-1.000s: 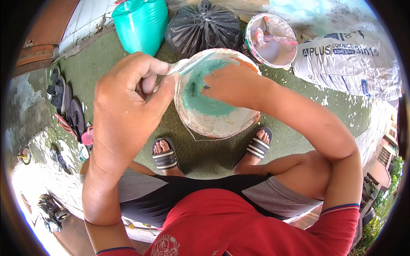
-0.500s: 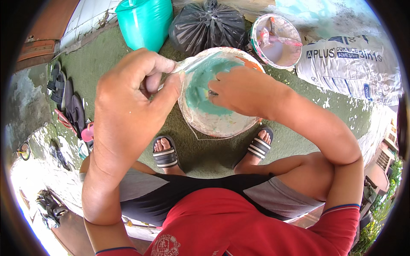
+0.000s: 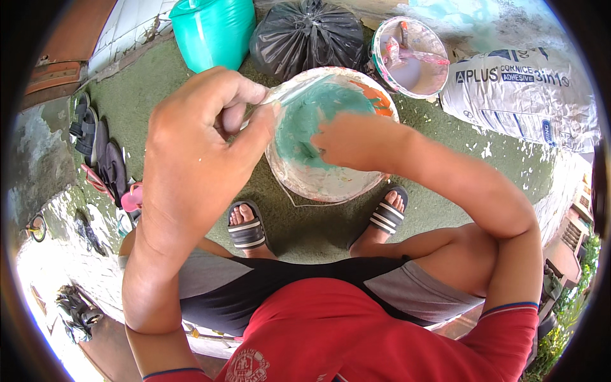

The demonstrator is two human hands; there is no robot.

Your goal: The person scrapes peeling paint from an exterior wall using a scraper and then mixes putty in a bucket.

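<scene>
Between my feet stands a white bucket (image 3: 328, 188) with a paint-smeared rim. Thick green paint-like paste (image 3: 304, 121) coats its inside, and an orange patch (image 3: 375, 95) shows on the far right wall. My left hand (image 3: 213, 127) pinches the bucket's left rim between thumb and fingers. Over the paste, inside the bucket, is my right hand (image 3: 359, 141), its fingers curled closed and slightly blurred. Whatever it grips is hidden beneath the fingers.
Behind the bucket sit a teal bag (image 3: 213, 35), a tied black plastic bag (image 3: 309, 41) and a smaller bucket (image 3: 414, 70) holding pinkish liquid and a stained tool. A printed white sack (image 3: 522, 99) lies at right. Sandals (image 3: 105, 149) line the left.
My right hand has shifted slightly within the bucket, uncovering more green paste and the orange patch. My left hand keeps its hold on the rim.
</scene>
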